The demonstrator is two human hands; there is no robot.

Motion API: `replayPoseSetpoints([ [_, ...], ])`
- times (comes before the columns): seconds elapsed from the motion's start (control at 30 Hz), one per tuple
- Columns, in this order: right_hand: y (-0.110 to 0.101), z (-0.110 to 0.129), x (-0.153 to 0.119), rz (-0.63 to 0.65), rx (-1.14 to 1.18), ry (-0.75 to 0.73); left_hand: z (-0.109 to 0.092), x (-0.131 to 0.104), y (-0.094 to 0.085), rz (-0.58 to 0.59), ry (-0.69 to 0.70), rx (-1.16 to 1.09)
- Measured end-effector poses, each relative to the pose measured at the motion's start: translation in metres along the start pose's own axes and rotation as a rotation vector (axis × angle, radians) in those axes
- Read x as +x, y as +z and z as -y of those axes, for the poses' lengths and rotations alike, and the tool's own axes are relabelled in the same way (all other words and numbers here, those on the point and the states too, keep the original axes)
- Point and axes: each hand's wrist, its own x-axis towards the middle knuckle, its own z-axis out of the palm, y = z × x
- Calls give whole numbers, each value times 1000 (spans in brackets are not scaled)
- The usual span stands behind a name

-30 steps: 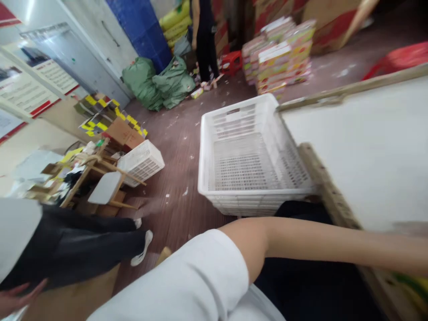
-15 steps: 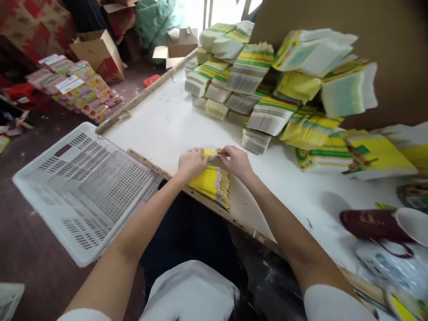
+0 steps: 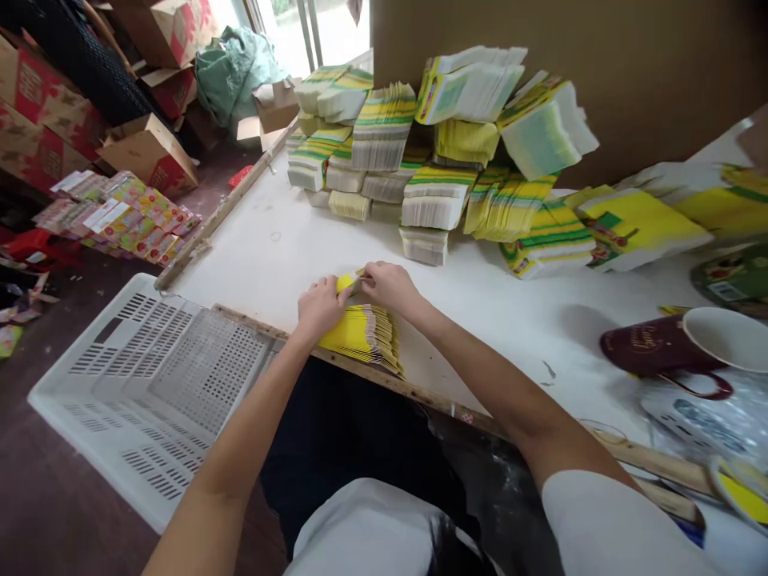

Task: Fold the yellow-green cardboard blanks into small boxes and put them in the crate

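Observation:
My left hand point(image 3: 320, 307) is closed on the left part of a yellow paper packet point(image 3: 345, 282), thumb on the near side. At the packet's right end, my right hand point(image 3: 390, 286) pinches its pale edge between thumb and fingers. Just below both hands, a fanned row of similar yellow packets point(image 3: 351, 332) lies overlapping along the table's front edge, pale ends to the right. What is printed on the held packet is too small to read.
Stacked bundles of yellow, green and white packets point(image 3: 438, 196) stand at the back of the white table point(image 3: 252, 256). A white plastic crate point(image 3: 126, 400) is at the left. A maroon mug point(image 3: 648, 344) lies at the right beside clear plastic. Cardboard boxes point(image 3: 150, 156) stand on the floor.
The camera view has turned, so the table and bundles appear farther left. Both hands stay on the yellow packet, with little visible change in their grip.

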Motion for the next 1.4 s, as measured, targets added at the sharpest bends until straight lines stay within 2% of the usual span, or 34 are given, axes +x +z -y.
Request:
replayPoseSetpoints([
  [0.33,-5,27,3,150,93,206,1,5,-7,36,-27,-52],
  [0.57,-3,33,14,270,238,176,6,17,-6,64,1,-73],
  [0.8,-10,12,19,231,226,161,7,15,-6,47,-25,-108],
  [0.93,-19,0,17,218,257,84,7,20,-8,79,-65,-124],
  [1.1,-33,-20,3,435,405,-85,7,25,-12,153,-88,-137],
  [1.2,-32,-29,-7,527,508,-151,7,25,-10,137,-67,-127],
  [1.27,-28,-32,-11,511,551,-150,6,23,-9,119,-56,-115],
  [1.4,-15,-32,-11,364,577,-83,4,21,-11,116,-59,-95],
])
